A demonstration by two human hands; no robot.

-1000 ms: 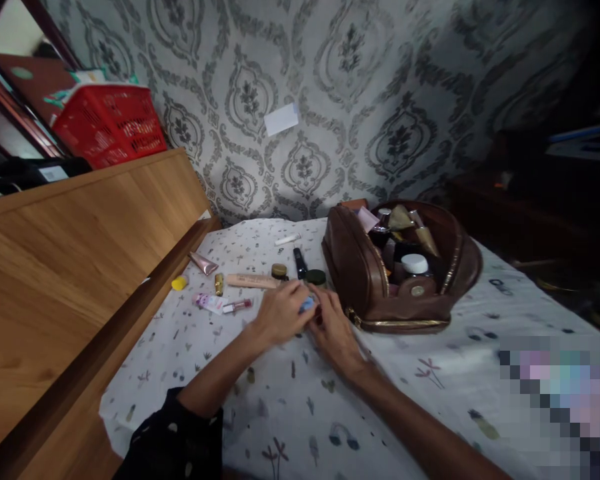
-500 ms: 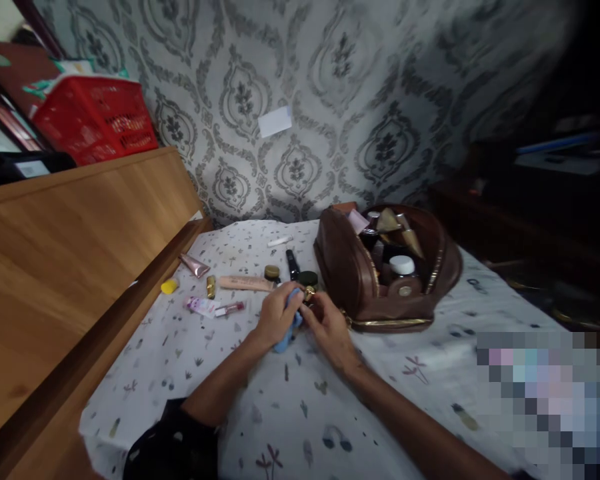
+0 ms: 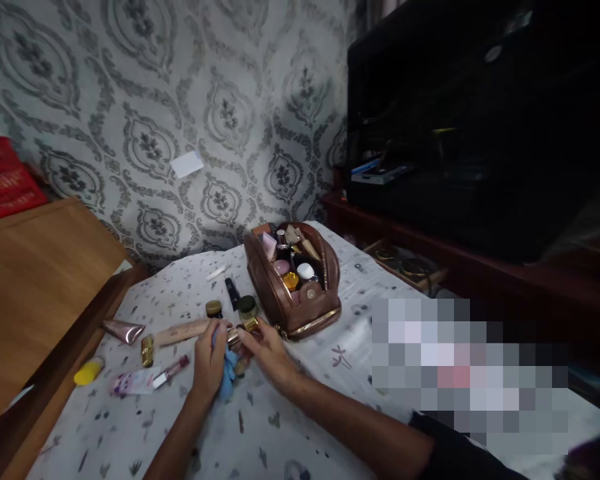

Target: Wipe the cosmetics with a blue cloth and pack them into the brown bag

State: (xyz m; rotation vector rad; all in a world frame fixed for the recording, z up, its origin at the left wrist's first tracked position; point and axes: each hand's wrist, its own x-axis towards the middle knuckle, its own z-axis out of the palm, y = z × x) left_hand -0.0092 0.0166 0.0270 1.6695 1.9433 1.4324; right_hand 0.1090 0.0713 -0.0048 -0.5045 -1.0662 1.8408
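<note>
My left hand [image 3: 207, 360] is closed around a blue cloth [image 3: 227, 382] that hangs down from it. My right hand [image 3: 265, 350] pinches a small gold-capped bottle [image 3: 243, 331] against the cloth. Both hands hover just above the patterned white sheet [image 3: 300, 413], in front of an open brown cosmetics bag [image 3: 290, 303] stuffed with jars and bottles.
Loose cosmetics lie left of my hands: a peach tube [image 3: 180, 331], a pink tube [image 3: 124, 331], a gold lipstick [image 3: 147, 351], a yellow piece [image 3: 88, 372], a lip gloss [image 3: 170, 371], two small jars [image 3: 247, 305]. A wooden board [image 3: 35, 287] runs along the left. Dark shelving [image 3: 460, 133] stands right.
The view has swung right, so bag and hands sit further left and lower. My left hand now holds more of the blue cloth, and the gold-capped bottle shows between both hands.
</note>
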